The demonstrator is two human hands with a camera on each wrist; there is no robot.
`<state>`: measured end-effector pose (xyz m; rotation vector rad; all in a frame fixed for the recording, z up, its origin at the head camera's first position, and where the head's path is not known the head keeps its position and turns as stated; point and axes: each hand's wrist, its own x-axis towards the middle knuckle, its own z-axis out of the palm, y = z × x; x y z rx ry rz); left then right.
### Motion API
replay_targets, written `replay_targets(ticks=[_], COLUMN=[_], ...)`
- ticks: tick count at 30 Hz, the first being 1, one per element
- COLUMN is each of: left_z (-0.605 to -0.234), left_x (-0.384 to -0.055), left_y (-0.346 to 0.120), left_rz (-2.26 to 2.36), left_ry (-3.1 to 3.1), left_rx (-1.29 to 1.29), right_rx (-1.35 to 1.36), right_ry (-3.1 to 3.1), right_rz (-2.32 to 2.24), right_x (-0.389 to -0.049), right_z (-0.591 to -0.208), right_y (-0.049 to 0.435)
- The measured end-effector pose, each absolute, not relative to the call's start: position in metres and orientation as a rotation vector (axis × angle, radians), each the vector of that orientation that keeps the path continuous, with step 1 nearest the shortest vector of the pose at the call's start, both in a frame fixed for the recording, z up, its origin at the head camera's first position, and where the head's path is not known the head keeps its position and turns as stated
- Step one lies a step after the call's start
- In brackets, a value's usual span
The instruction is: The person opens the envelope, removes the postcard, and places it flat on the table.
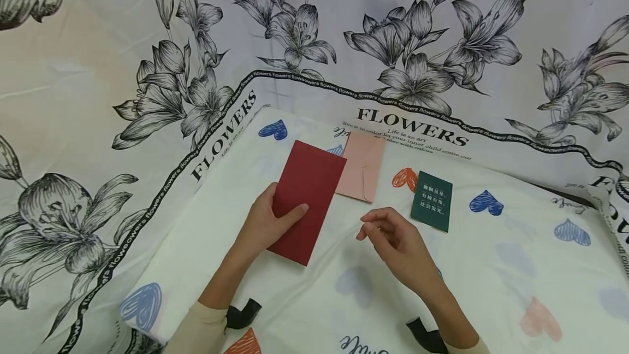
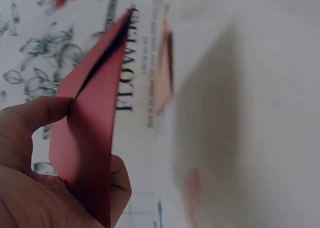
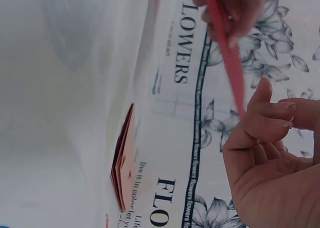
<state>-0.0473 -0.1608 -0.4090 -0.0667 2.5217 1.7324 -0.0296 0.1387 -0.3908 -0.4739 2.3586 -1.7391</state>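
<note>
My left hand grips a dark red paper envelope, thumb on its front face and fingers behind. In the left wrist view a dark slit shows along the envelope, where its flap stands slightly away by the thumb. To the right, my right hand hovers over the cloth with loosely bent fingers and nothing in it. Beyond the red envelope lies a pink envelope, partly covered by it in the head view; the right wrist view shows layered pink edges. A dark green card with white writing lies beyond my right hand.
White cloth printed with hearts covers the work surface. Behind it and at the left hangs or spreads a flower-printed fabric with a black lettered border. Black straps show at both wrists.
</note>
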Motion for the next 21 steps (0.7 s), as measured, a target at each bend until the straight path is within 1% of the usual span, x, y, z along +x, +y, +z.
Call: replay_targets(ticks=[5,9,12,21], left_z=[-0.415,-0.423,-0.429,-0.437], left_x=[-0.069,-0.077,-0.080,-0.078], left_y=[-0.186,-0.193,-0.193,-0.193], left_rz=[1.545,1.436,1.362,1.012], left_ry=[2.568,2.631,2.680,2.950], left_rx=[-0.132,-0.125,-0.131,-0.041], right_rx=[-0.466,-0.465,-0.470,-0.474], right_ry=[2.318,2.359,2.382,2.365], right_rz=[-1.714,-1.654,-1.632,-1.584], right_x=[-0.029,-0.028,-0.028,-0.029], right_z=[-0.389,-0.390,-0.391,-0.394], right_y=[0.139,0.139,0.140,0.135])
